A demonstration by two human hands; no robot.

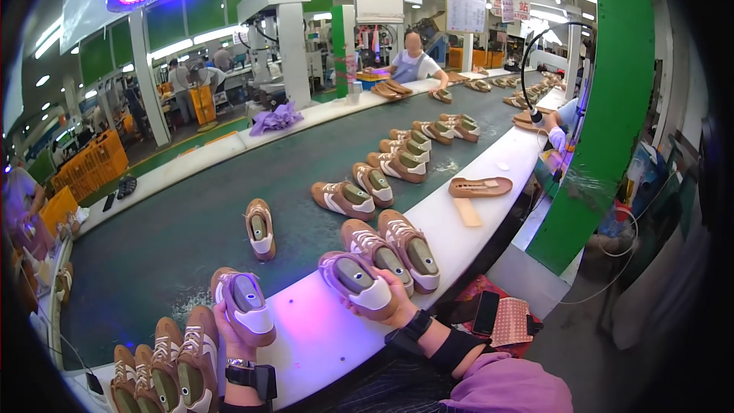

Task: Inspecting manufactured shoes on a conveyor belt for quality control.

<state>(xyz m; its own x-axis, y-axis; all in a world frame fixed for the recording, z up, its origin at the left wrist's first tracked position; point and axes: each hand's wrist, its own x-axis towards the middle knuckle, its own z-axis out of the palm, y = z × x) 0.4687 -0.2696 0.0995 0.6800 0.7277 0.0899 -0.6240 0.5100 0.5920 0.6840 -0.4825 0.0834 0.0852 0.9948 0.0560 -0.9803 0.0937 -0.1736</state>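
My left hand (pixel 232 336) is closed around a brown sneaker (pixel 251 323) with a white heel patch and an olive shoe last inside. In my right hand (pixel 399 304) is a similar sneaker (pixel 373 295), gripped near its heel, its toe pointing away. Both held shoes are over the white ledge, tinted purple by a lamp. Just beyond the right hand, two more laced sneakers (pixel 410 241) stand side by side. Left of my left wrist, several sneakers (pixel 197 359) are lined up at the near edge. A single sneaker (pixel 259 228) lies on the green conveyor ahead.
The green conveyor (pixel 191 199) carries several sneakers (pixel 399 162) farther off. On the right ledge lie a shoe sole (pixel 480 186) and a tan strip (pixel 467 213). A green panel (pixel 612 122) rises at right. Another person (pixel 413 65) works across the belt; a gloved hand (pixel 557 138) shows at right.
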